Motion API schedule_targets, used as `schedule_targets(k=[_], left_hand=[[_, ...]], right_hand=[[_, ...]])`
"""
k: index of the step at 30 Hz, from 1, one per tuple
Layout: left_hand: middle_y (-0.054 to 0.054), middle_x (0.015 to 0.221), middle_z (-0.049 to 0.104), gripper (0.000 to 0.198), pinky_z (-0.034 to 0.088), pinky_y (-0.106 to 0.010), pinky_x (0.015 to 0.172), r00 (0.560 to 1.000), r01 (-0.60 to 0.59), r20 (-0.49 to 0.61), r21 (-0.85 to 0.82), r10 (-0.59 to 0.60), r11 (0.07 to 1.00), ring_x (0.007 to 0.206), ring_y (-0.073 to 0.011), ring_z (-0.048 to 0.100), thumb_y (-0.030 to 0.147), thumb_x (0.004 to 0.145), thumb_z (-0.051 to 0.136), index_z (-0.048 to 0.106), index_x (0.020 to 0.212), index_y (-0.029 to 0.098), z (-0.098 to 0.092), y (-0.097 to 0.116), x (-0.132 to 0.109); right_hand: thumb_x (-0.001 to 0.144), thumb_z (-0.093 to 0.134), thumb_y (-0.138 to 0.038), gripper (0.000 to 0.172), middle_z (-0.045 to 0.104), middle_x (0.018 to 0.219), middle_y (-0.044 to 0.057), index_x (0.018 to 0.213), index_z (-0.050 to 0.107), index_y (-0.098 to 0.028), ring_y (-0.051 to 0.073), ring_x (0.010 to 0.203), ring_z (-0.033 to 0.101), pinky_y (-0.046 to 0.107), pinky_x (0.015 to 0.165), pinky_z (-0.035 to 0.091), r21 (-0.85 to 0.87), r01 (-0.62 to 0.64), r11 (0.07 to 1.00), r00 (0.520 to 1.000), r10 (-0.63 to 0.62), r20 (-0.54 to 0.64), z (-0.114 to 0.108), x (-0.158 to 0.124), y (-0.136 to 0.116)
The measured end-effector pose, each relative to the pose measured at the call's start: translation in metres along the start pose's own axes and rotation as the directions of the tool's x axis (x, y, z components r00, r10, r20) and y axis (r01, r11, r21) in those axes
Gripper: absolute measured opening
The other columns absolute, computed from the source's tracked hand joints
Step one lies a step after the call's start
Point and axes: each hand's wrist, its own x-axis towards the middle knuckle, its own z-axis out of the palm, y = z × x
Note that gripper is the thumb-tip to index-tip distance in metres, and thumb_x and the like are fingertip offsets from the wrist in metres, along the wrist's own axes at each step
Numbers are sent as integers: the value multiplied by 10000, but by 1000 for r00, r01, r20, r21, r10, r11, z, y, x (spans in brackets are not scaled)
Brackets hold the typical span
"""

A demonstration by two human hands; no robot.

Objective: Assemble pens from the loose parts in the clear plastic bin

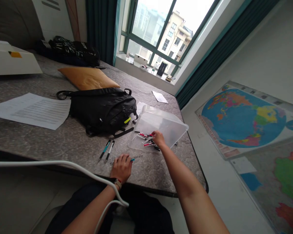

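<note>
My left hand (122, 167) rests near the front edge of the mattress, fingers curled over a pen. The teal end of that pen (132, 159) sticks out by the fingertips. To its left lie two pens side by side, a teal and black pen (104, 150) and a white and black pen (109, 151). My right hand (158, 138) reaches into a clear plastic box (171, 125) that lies tilted. Its fingers are drawn together at a loose heap of red, black and white pens (148, 144); what they pinch is hidden.
A black backpack (100, 110) lies left of the box, with a printed sheet (36, 110) and an orange cushion (89, 78) beyond. A white cable (70, 164) crosses low in front, over my left forearm. The mattress (158, 177) ends at a dark edge near my legs.
</note>
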Motion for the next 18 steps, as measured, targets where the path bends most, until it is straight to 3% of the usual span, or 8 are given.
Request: schedule_targets(k=[4,10,14,18], left_hand=[[-94,1197,638,244,373,-443,939,1000,-7,7,22,7,1000,1150,-276,516,293,950,423,639,1044,232,1,-1,0],[-102,1214,629,249,375,-452,936,1000,-13,21,35,12,999,1160,-285,511,285,951,419,638,1055,230,0,0,0],[-103,1214,629,249,380,-454,933,999,-10,32,26,9,1000,1165,-284,510,282,949,420,642,1051,232,-1,1,0],[-113,1220,627,258,382,-459,930,1000,0,28,12,0,1000,1172,-287,505,283,947,418,645,1057,231,-1,1,0]], right_hand=[[882,546,-141,240,672,1086,69,1037,717,-207,162,1004,607,222,883,413,2,84,996,994,-84,72,5,8,-11],[852,613,-180,260,636,1157,104,1092,709,-201,184,1004,621,228,871,425,-6,115,993,982,-113,149,29,21,-36],[873,562,-148,226,655,1106,137,1024,729,-169,210,1006,627,247,869,431,-4,107,994,984,-105,141,38,24,-42],[890,515,-119,310,652,1168,116,1137,691,-181,186,1057,611,229,919,414,21,105,994,991,-106,81,34,25,-37]])
